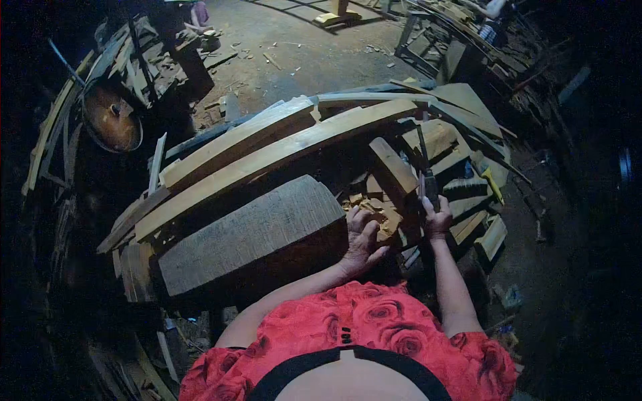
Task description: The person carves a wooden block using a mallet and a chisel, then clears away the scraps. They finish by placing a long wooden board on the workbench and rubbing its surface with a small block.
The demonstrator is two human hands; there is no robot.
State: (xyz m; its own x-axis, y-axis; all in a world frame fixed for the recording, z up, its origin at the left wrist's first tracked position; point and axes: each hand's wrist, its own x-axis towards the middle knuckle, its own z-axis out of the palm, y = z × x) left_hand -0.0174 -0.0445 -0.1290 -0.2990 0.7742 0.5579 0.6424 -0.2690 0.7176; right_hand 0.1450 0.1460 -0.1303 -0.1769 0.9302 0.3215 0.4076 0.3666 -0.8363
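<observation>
My left hand (363,242) curls its fingers over the near left side of a carved block of yellowish wood (385,222). The block has an uneven, cut surface and lies at the right end of a thick grey beam (257,230). To its right, my right hand (438,218) is closed around a long, narrow chisel-like tool (429,180). Its thin dark end points away from me, and I cannot make out its exact kind. A squared wooden block (393,166) leans just beyond the carved piece, between it and the tool.
Long pale planks (274,164) lie behind the beam. At right are a brush (466,185), a yellow object (494,186) and wood offcuts (491,238). A rusty round pan (114,120) stands at left. Beyond, chips litter the floor, and another person (491,20) shows partly at top right.
</observation>
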